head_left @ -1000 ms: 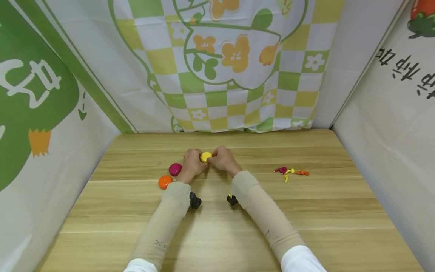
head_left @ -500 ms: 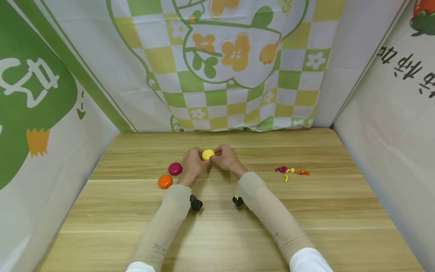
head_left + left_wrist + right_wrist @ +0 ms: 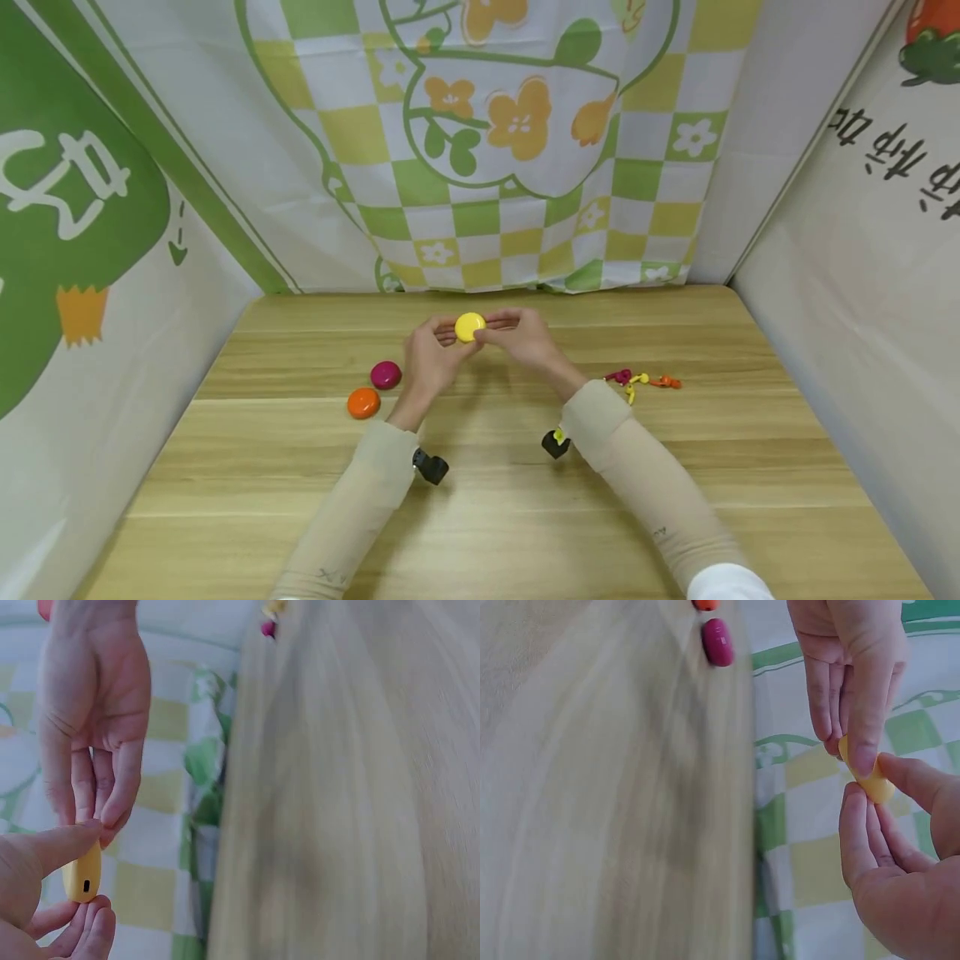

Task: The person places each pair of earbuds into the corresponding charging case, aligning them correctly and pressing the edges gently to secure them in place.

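Both sleeved forearms had lifted and spread since a second before, and the wrist cameras near the counter's (image 3: 487, 533) middle had moved apart with them. The yellow case (image 3: 469, 326), which had been low over the wood, was now raised above the counter's middle, toward its far edge. The left hand (image 3: 429, 360) pinched the yellow case between thumb and curled fingers, and the right hand (image 3: 525, 337) pinched it from the other side with thumb and fingertips. In the left wrist view the case showed edge-on with a small dark port, still closed, so nothing inside it could be seen.

Left of the hands, the orange case (image 3: 363, 403) lay nearer the left edge, with the magenta case (image 3: 386, 375) just beyond it, both closed and unmoved. To the right, well apart from the hands, a small cluster of magenta, yellow and orange earbuds (image 3: 642, 382) lay on the wood, partly hidden behind the right sleeve. A checked flower-print cloth (image 3: 517, 167) hung behind the far edge.
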Available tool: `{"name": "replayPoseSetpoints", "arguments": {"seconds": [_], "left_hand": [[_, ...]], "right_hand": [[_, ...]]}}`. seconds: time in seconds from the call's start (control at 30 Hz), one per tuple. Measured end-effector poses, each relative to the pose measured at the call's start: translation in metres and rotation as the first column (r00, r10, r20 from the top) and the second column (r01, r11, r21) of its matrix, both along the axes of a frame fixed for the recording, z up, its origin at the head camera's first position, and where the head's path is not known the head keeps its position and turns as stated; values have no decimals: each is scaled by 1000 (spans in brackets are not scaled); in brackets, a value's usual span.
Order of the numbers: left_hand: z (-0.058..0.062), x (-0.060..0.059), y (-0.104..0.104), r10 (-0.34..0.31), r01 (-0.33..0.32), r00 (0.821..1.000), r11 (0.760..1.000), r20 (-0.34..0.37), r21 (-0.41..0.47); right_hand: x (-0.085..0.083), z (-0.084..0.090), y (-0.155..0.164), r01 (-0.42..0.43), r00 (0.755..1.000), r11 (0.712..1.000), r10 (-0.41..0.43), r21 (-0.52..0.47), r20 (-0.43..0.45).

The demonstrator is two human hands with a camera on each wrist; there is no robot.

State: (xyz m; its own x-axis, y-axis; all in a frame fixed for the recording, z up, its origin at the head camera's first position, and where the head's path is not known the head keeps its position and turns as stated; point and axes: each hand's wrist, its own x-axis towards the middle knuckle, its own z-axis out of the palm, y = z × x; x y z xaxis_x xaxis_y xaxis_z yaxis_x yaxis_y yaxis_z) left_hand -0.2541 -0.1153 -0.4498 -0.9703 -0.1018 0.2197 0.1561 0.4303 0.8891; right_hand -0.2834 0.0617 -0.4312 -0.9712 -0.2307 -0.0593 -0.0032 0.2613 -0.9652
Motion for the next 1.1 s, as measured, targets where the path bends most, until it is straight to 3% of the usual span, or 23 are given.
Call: {"name": "replayPoseSetpoints", "arguments": {"seconds": [0.2,0.4,0.67,0.83,0.93,1.1], "left_hand": [[15,14,1,-120,121,993,978,-19,169],[23,27,0,-241,217,968,940,64,263],[11,44,-6,-381,315,905,899,190,306],[1,53,-4,-434,346,873,873,222,345],[-4,59,-1,-445,355,867,867,223,350],[-11,68,4,-446,358,872,862,202,360]], "right_hand": [[11,20,20,-58,996,998,58,3,-60],[22,27,36,-155,982,988,157,22,-105],[38,20,51,-269,958,963,269,10,-95],[50,14,60,-324,941,946,322,0,-99],[55,9,63,-350,932,937,348,0,-100],[64,2,66,-365,926,931,364,6,-101]]}}
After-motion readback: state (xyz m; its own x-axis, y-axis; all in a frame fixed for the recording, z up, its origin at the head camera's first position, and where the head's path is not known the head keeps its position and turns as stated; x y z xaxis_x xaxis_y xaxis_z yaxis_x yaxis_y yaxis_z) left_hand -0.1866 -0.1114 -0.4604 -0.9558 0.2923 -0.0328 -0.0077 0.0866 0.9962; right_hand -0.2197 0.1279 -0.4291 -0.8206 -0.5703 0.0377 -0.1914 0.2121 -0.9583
